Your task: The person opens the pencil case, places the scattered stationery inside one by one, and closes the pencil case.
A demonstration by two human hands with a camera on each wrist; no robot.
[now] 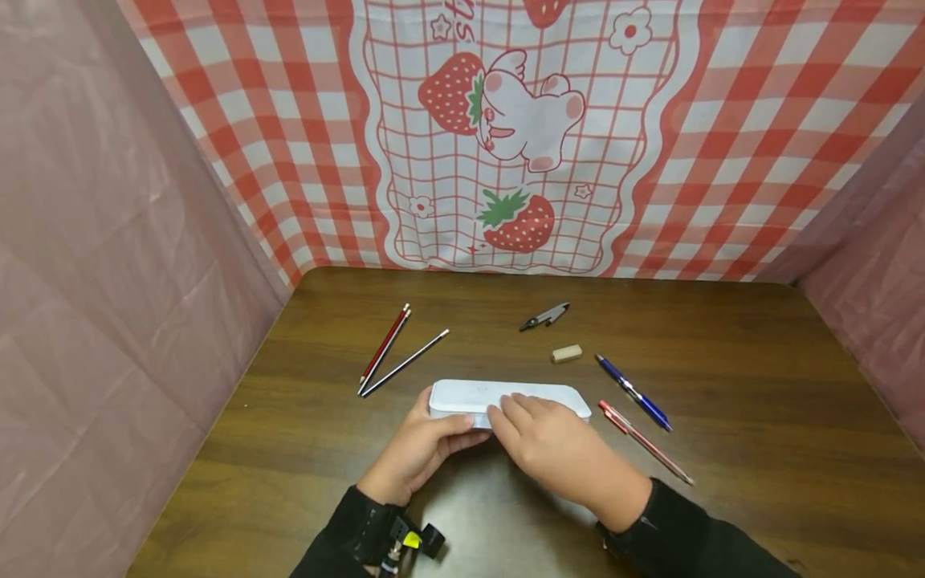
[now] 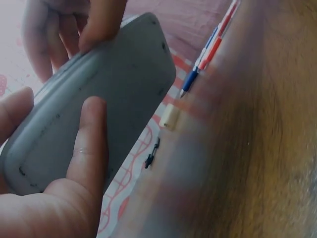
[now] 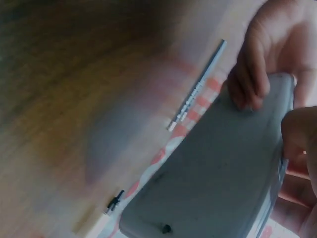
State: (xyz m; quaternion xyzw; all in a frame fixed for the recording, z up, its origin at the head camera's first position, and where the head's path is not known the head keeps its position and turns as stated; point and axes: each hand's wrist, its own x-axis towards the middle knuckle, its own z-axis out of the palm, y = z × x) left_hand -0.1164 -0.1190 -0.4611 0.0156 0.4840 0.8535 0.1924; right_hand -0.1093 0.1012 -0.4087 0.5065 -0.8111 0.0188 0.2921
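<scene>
A white pencil case (image 1: 462, 393) is held a little above the table, lid upward, in the head view. My left hand (image 1: 422, 449) grips its left end, thumb along the front side and fingers underneath. My right hand (image 1: 552, 445) pinches the front edge right of the middle, fingers lying over the lid. The grey underside of the pencil case (image 2: 133, 74) shows in the left wrist view, with a left finger (image 2: 91, 139) laid along it. The lid looks closed; the inside is hidden.
Several pencils (image 1: 405, 363) lie behind and to the left. A grey compass (image 1: 545, 316) and a cream eraser (image 1: 567, 353) are behind the case. To the right lie a blue pen (image 1: 634, 392) and a red pen (image 1: 645, 443). A checked cloth (image 1: 303, 144) hangs at the table's back edge.
</scene>
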